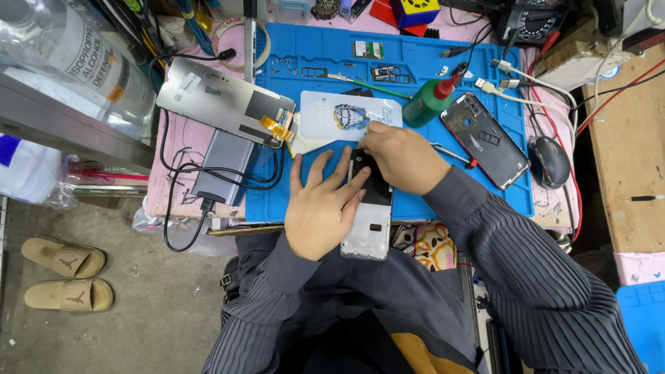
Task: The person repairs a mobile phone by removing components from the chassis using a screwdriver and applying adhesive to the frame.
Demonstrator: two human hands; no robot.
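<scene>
An opened phone body (371,220) with a silver frame and dark upper part lies at the near edge of the blue work mat (415,59). My left hand (323,205) lies flat beside and partly over its left side, fingers spread. My right hand (398,156) is curled over the phone's top end, fingertips pressing there; whether it holds a small tool is hidden. A detached screen panel (220,99) with an orange flex cable lies at the mat's left edge.
A second opened phone (485,138) and a green squeeze bottle (429,100) sit at the right of the mat, a black mouse (549,161) beyond. A grey power bank (223,166) with black cables lies left. A clear bottle (76,55) stands far left. Sandals (62,273) rest on the floor.
</scene>
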